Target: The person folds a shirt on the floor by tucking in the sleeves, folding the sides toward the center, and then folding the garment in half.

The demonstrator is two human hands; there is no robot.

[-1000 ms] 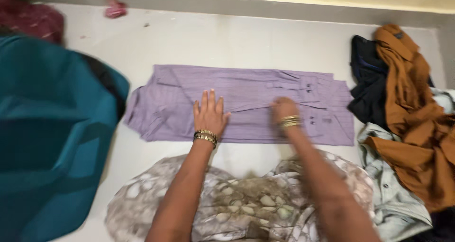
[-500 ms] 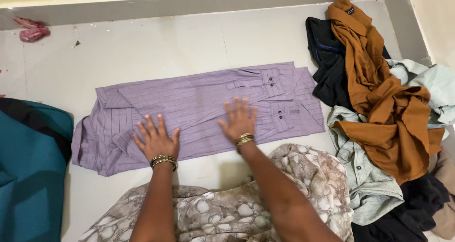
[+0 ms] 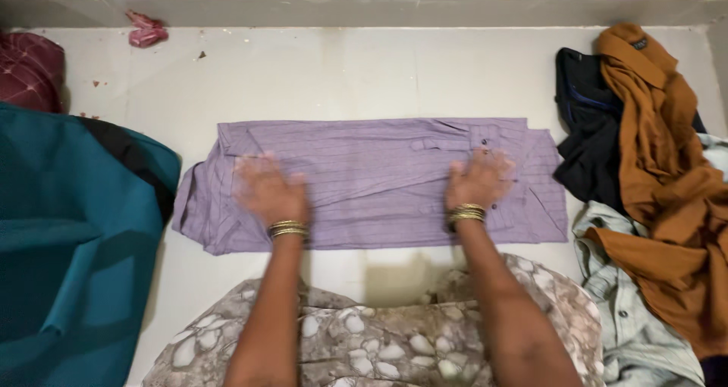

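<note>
A purple striped shirt (image 3: 371, 175) lies folded into a long strip on the pale floor (image 3: 364, 76). My left hand (image 3: 265, 190) presses flat on its left part, near the collar end, and is blurred by motion. My right hand (image 3: 478, 178) rests flat on the right part, beside the buttoned cuffs. Both wrists carry gold bangles. Neither hand grips the cloth; the fingers lie spread on it.
A teal fabric bag (image 3: 68, 243) fills the left side. A heap of clothes lies at the right: a brown garment (image 3: 667, 167), a dark one (image 3: 584, 122), a pale green shirt (image 3: 629, 303). My patterned skirt (image 3: 379, 341) is below. A pink scrap (image 3: 145, 31) lies by the wall.
Both hands have slid outward along the shirt, the left toward the collar end and the right toward the cuffs. The camera view has shifted to the left.
</note>
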